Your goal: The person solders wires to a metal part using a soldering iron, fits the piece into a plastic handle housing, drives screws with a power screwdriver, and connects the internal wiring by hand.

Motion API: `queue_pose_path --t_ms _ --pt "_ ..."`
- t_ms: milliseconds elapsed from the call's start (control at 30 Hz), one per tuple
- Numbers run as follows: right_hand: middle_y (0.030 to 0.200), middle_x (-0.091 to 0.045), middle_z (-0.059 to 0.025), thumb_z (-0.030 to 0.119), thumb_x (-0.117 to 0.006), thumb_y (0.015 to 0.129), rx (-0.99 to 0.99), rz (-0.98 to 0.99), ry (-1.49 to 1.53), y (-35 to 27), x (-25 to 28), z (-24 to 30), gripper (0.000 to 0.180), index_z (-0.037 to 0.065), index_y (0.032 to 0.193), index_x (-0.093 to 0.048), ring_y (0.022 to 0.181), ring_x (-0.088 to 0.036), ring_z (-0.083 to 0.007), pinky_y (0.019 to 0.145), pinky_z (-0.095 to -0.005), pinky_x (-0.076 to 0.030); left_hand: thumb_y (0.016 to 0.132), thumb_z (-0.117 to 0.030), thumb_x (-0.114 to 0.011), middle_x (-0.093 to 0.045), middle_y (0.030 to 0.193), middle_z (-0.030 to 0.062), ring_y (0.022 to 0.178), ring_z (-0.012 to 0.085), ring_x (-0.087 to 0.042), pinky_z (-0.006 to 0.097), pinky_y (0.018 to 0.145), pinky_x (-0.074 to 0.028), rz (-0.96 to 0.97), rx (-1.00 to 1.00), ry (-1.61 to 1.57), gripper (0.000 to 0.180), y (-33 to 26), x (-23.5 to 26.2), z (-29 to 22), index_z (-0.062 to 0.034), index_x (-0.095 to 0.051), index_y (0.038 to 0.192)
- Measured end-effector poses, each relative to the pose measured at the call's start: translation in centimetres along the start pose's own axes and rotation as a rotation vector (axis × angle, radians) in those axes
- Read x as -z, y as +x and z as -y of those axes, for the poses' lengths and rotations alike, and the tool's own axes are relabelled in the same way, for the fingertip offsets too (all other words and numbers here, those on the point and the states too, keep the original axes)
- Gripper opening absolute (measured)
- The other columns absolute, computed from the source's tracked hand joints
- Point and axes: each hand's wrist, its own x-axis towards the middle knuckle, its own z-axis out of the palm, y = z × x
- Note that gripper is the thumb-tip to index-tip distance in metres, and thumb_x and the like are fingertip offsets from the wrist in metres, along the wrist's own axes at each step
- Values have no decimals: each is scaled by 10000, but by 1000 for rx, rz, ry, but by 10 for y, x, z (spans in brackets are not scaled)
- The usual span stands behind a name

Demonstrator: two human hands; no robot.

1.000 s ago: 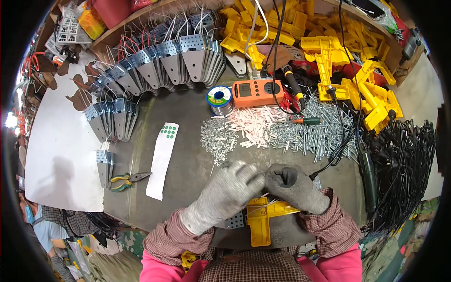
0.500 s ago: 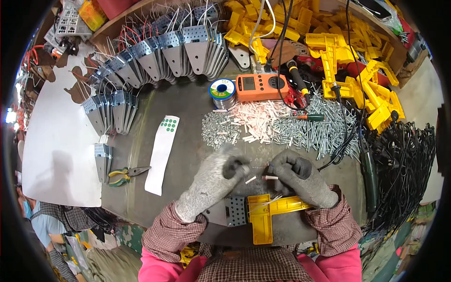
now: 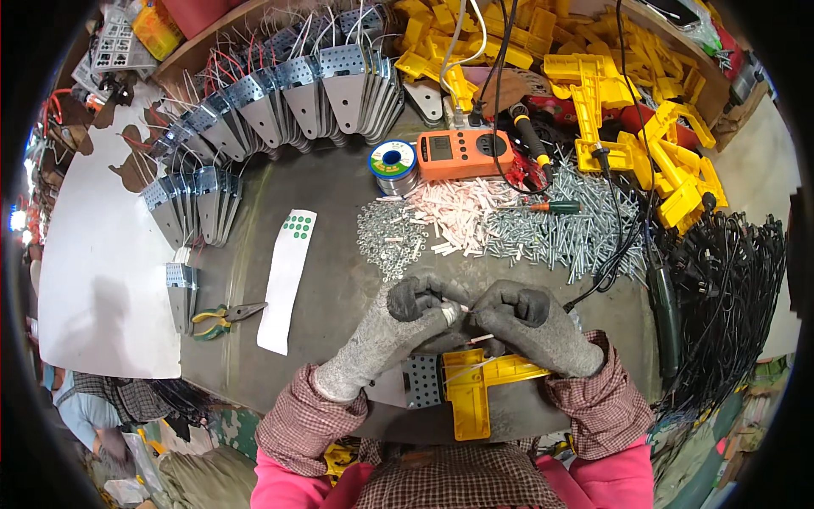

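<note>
My gloved left hand (image 3: 398,327) pinches a small white sleeve (image 3: 463,308) between thumb and fingers. Close against it, my gloved right hand (image 3: 530,322) is closed on a black cord (image 3: 585,297), which runs in behind that hand; the gripped end is mostly hidden. A second white sleeve (image 3: 482,338) sits just below the right fingertips, apparently on one of the cord's wires. Nearer to me lies a yellow plastic housing (image 3: 468,394), with thin white wires across it. It adjoins a grey metal plate with a perforated end (image 3: 422,382), partly covered by my left forearm.
Piles of nuts (image 3: 392,237), white sleeves (image 3: 454,212) and screws (image 3: 564,229) lie beyond my hands. Behind them are a solder spool (image 3: 394,182) and an orange meter (image 3: 462,155). Pliers (image 3: 225,318) and a sticker strip (image 3: 287,284) are left; black cables (image 3: 721,305) are heaped right.
My hands have come together, their fingertips now nearly touching. The left hand has brought its white sleeve over to the right fingertips. The whole view has shifted slightly.
</note>
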Motion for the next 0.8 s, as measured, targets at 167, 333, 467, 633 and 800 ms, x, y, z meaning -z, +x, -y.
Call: queue_pose_path --t_ms 167,333,467,633,800 --pt "690 -547 13 254 -595 987 -25 8 9 -1 3 -2 235 20 1004 -610 627 -521 -47 556 -217 -419 910 -124 -673 -675 988 47 919 90 -636 239 824 -520 39 48 15 220 0 -2 -5 -10 -622 1091" --pt "722 -561 -2 222 -600 977 -30 -28 20 -1 -1 1 217 7 999 -609 619 -517 -51 549 -217 -413 924 -124 -665 -656 1030 65 972 117 -629 254 843 -523 41 62 6 210 -2 -1 -3 0 -621 1088" --pt "776 -573 -14 208 -601 972 -73 -20 -21 0 2 -3 205 4 975 -614 648 -527 -49 566 -225 -427 888 -74 -687 -674 983 51 923 122 -644 281 811 -525 -23 -134 198 154 -7 -11 -1 -6 -661 1023" --pt "851 -580 -33 205 -571 989 86 -66 -176 0 3 -1 212 -3 996 -612 683 -547 -68 620 -246 -451 917 -68 -648 -670 983 113 901 200 -679 308 763 -539 -7 -356 626 185 -5 -8 11 -39 -651 1100" --pt "917 -612 -72 204 -551 1005 54 -58 -222 -3 -1 -2 213 11 1084 -597 736 -594 -109 666 -286 -478 892 -5 -653 -662 927 106 842 201 -659 311 733 -516 -54 -489 665 138 -2 -8 10 -26 -704 1019"
